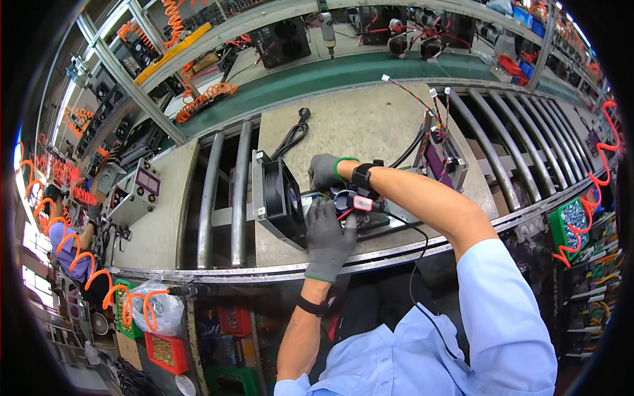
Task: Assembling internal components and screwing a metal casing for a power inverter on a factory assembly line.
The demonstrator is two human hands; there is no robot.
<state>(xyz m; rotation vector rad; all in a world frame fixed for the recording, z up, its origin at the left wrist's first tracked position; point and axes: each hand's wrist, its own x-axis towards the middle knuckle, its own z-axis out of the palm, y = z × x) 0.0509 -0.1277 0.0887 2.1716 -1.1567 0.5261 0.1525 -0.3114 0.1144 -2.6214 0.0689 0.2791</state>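
Observation:
An open metal equipment case lies across the board in front of me, with a black cooling fan (281,198) at its left end and a purple panel (437,165) at its right end. My left hand (329,244), in a grey glove, rests at the near side of the case beside the fan, fingers stretched and thumb apart. From the right, my right hand (325,171) reaches over the case in a grey glove with a green cuff. Its fingers are curled close to the fan; what they grip is hidden. A white-and-red piece (362,202) on a black cable sits between my hands.
A coiled black power cord (292,135) lies behind the fan. Twisted wires with white plugs (434,94) stand up from the case's right end. Metal rollers (508,148) flank the board. Another case (134,191) stands at left, near a co-worker. A screwdriver (327,30) hangs overhead.

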